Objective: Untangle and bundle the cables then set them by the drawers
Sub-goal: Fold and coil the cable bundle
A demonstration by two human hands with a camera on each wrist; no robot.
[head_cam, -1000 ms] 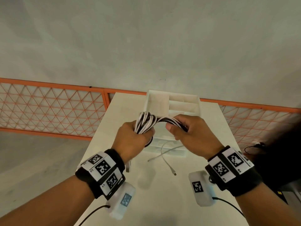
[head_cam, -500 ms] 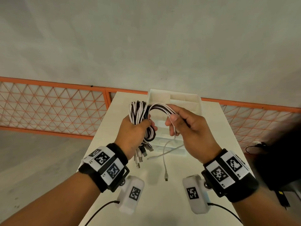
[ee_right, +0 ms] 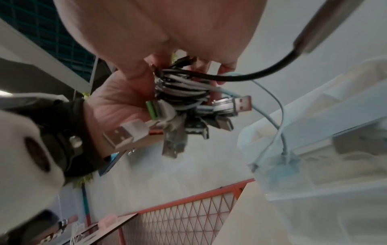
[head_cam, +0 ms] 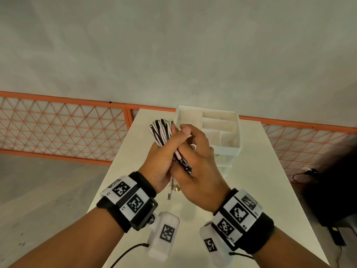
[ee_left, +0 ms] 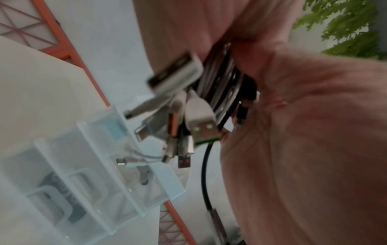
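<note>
Gripping the folded bundle of black and white USB cables (head_cam: 164, 136) above the white worktop (head_cam: 251, 180), the left hand (head_cam: 160, 163) is wrapped round its middle while the right hand (head_cam: 195, 161) curls against the same strands, seemingly pinching one white strand. Plugs dangle below; a pale loose end trails to the translucent plastic drawer unit (head_cam: 228, 132) just beyond. The bundle looks light, limp and springy, likely to splay, so it is best held at mid-length, clear of the connectors.
</note>
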